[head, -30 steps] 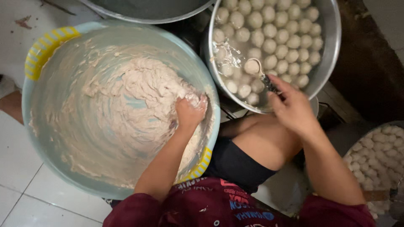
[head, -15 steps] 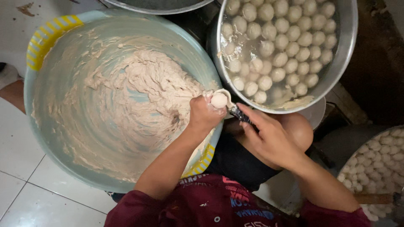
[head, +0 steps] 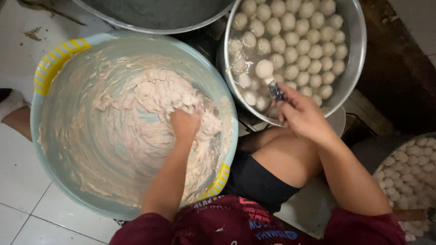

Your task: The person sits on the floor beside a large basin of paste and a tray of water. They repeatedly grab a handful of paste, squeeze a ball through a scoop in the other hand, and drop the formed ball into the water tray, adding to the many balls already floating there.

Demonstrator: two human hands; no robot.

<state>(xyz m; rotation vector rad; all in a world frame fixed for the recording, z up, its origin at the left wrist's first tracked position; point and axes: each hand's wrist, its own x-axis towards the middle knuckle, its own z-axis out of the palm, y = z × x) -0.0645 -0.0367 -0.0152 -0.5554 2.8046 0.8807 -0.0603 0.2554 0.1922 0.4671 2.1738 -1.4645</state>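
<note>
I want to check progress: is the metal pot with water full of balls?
Nearly full: pale balls cover most of the metal pot; a gap remains near its left edge.

Pale blue basin (head: 68, 190) with yellow striped handles holds beige-pink paste (head: 136, 113). Off-white balls (head: 295, 41) fill the silver pot (head: 356, 59). Maroon sleeves; white floor tiles (head: 18, 199).

White tile floor (head: 18, 199): blue plastic basin (head: 136, 41) w/ paste sits directly.

A food-preparation floor in a kitchen: white floor tiles (head: 18, 181) lie under a big plastic basin (head: 136, 41) of pale paste, and beside the basin stands a metal pot (head: 354, 54) of floating balls.
</note>
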